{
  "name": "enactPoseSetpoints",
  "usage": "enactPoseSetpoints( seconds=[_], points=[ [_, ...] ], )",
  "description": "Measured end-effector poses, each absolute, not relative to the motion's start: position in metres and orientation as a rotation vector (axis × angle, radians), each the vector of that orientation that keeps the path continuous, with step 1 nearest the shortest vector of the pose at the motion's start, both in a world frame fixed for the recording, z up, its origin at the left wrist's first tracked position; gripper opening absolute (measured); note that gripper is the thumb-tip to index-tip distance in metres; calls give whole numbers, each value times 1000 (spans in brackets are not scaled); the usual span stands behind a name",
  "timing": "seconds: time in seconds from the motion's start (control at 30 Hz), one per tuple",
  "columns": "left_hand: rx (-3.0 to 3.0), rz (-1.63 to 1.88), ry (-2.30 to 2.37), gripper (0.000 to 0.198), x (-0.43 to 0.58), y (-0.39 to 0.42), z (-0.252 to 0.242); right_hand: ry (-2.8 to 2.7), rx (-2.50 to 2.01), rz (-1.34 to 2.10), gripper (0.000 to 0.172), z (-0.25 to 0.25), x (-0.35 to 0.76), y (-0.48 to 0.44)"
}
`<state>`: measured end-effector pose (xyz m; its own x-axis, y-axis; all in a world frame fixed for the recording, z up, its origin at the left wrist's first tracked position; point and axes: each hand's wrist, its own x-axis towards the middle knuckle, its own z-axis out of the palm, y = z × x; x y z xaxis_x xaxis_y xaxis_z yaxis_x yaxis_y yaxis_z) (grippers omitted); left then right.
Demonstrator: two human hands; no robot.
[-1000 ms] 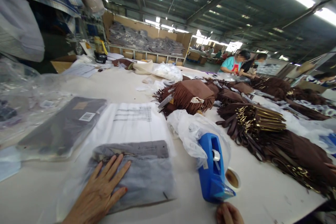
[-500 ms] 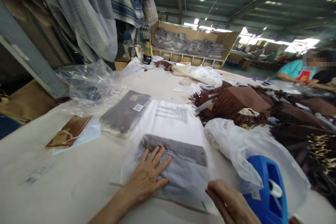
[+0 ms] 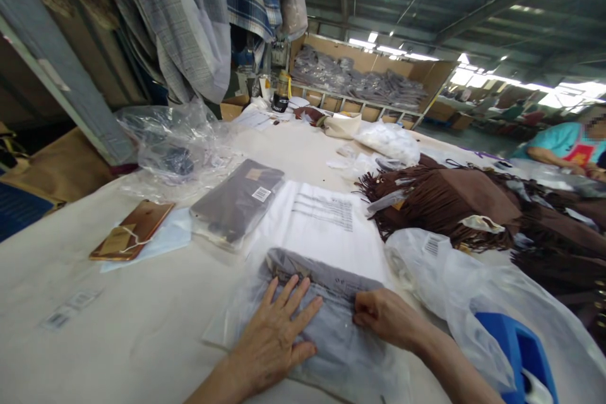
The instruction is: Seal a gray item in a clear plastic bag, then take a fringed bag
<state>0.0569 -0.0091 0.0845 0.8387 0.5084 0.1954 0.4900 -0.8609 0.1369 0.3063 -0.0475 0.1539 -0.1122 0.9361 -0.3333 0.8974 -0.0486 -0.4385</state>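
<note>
My left hand [image 3: 277,336] lies flat with fingers spread on a grey folded item in a clear plastic bag [image 3: 331,341] at the table's near edge. My right hand [image 3: 382,315] rests on the same bag to the right, fingers curled and pinched at its top fold near a darker grey flap [image 3: 322,270]. Under and beyond the bag lies a white printed bag [image 3: 317,224]. A second packed grey item with a barcode label [image 3: 239,201] sits to the left of it.
A blue tape dispenser [image 3: 518,353] stands at the lower right beside crumpled white plastic [image 3: 435,271]. Brown fringed bags [image 3: 445,202] pile along the right. A brown phone-like object [image 3: 131,237] and clear bags [image 3: 170,145] lie left. Shirts hang above; a person in teal works far right.
The view swung left and down. My right hand moved from beside the tape dispenser onto the bagged grey item and closed at its top fold. My left hand stayed flat on it.
</note>
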Motion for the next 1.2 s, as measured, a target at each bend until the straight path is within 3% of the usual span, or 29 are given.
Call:
enactPoseSetpoints(
  seconds=[0.27,0.37,0.43,0.6,0.67,0.83,0.97,1.07,1.17,1.2],
  points=[
    [2993,369,804,73,57,-9,83,-1722,-2330,593,15,137,339,-57],
    [2997,352,806,74,57,-9,84,-1666,-2254,246,14,126,325,-89],
    [2995,344,811,72,58,-9,85,-1799,-1960,-68,19,110,305,-109],
    [3020,331,791,71,55,-8,87,-2074,-1635,-623,69,66,257,-125],
    [3066,353,753,71,45,-6,85,-2080,-1676,-658,75,57,252,-123],
    [3154,568,945,57,12,3,74,-2084,-1715,-646,75,57,254,-122],
    [3151,760,956,59,3,8,67,-2053,-1713,-483,70,75,254,-134],
    [3152,871,867,61,3,13,61,-1854,-1705,-414,50,100,268,-163],
    [3093,911,818,59,2,20,47,-1352,-1875,-519,24,126,301,-210],
    [3076,915,806,59,0,22,41,-1147,-1961,-542,22,133,316,-228]
  ],
)
